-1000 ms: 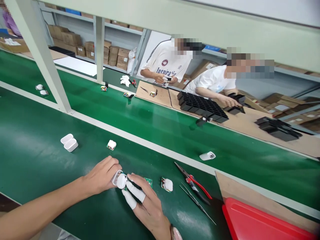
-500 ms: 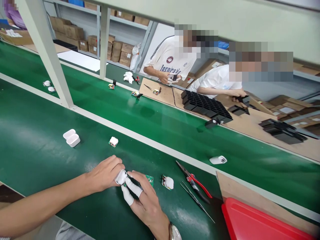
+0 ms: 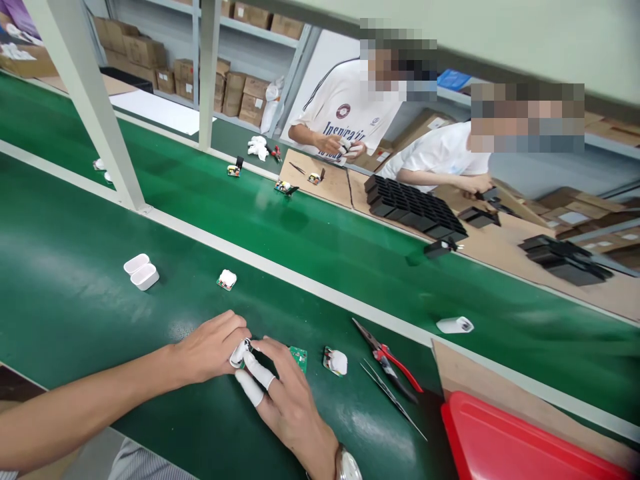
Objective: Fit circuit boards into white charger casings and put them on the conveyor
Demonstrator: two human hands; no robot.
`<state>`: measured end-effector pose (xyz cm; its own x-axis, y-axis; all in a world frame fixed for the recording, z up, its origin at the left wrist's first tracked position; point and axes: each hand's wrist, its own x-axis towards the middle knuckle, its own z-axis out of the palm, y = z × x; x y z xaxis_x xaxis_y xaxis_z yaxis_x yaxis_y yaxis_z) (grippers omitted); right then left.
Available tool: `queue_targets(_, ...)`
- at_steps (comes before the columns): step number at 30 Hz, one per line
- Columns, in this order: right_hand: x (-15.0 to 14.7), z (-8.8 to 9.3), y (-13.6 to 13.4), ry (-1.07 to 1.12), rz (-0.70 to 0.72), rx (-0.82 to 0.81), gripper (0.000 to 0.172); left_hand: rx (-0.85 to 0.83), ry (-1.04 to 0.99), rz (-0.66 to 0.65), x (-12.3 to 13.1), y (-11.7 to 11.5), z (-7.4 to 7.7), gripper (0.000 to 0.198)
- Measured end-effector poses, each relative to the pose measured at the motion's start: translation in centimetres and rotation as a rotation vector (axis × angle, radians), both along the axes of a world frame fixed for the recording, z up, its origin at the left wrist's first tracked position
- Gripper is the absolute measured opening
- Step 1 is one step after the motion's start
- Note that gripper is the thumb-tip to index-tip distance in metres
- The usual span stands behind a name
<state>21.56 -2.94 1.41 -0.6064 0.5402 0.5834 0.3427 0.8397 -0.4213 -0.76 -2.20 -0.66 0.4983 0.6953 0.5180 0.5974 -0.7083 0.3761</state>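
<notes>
My left hand (image 3: 215, 345) is closed around a small circuit board assembly with white filler (image 3: 239, 355). My right hand (image 3: 290, 393), with white finger cots on two fingers, pinches the same piece from the right; the fingers hide part of it. A green circuit board (image 3: 299, 358) lies flat just beyond my right fingers. To its right is a circuit board with a white blob (image 3: 335, 361), and a similar board (image 3: 227, 279) lies farther left. An open white plastic case (image 3: 142, 272) rests at the left of the dark green bench.
Red-handled pliers (image 3: 387, 360) and tweezers (image 3: 394, 400) lie right of my hands, near a red bin (image 3: 520, 440). Beyond a pale rail (image 3: 280, 267) runs a green belt carrying a white housing (image 3: 455, 325). Two people work across it beside a black tray (image 3: 415, 207).
The white housing, the boards and the black piece on the belt have shifted right. My right fingers have moved slightly left over the held piece, which is turned a little.
</notes>
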Motion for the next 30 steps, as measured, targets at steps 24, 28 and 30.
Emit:
queue_targets(24, -1.4, 0.3, -0.3, -0.089, -0.060, -0.069, 0.031, -0.237, -0.178, -0.027, -0.3, 0.3, -0.8, 0.024)
queue_targets(28, -1.5, -0.2, 0.1, 0.026, -0.024, -0.197, 0.039, -0.271, -0.189, -0.035, -0.5, 0.3, -0.9, 0.030)
queue_targets(30, -1.3, -0.5, 0.2, 0.086, -0.028, -0.247, 0.044, -0.274, -0.186, -0.064, -0.6, 0.3, -0.9, 0.033)
